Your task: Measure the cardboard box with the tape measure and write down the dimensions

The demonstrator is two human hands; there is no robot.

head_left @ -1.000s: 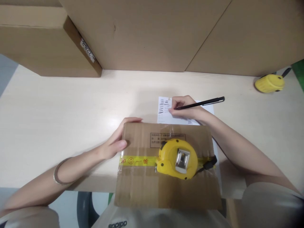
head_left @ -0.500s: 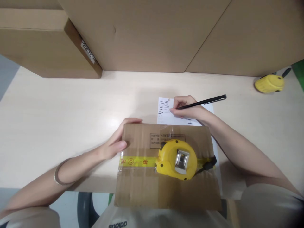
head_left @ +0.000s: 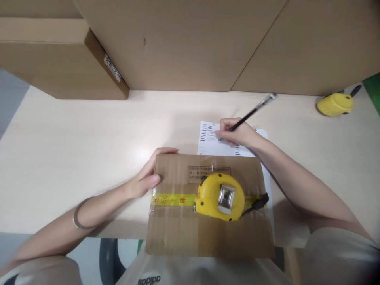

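Note:
My right hand [head_left: 236,131] pinches a black pen [head_left: 252,113], its tip close to a sheet of paper [head_left: 212,147] with rows of handwritten marks. Part of the paper lies hidden behind a cardboard box [head_left: 175,233]. My left hand [head_left: 151,170] is closed around the box's far left corner, thumb on top and fingers along the far side. On the box rests a yellow tape measure [head_left: 234,206] with a metal clip facing up and a black wrist strap [head_left: 259,201]. Yellow printed tape [head_left: 173,199] runs across the box top.
A second yellow tape measure [head_left: 335,105] sits at the far right of the pale table [head_left: 74,146]. Large cardboard panels [head_left: 184,51] stand along the back. A big box [head_left: 59,71] with a handwritten label occupies the back left. A dark chair part [head_left: 108,259] shows below the table edge.
The pen has tilted more upright, and its tip has shifted slightly right over the paper. My left hand keeps its hold on the box. The view has moved a little.

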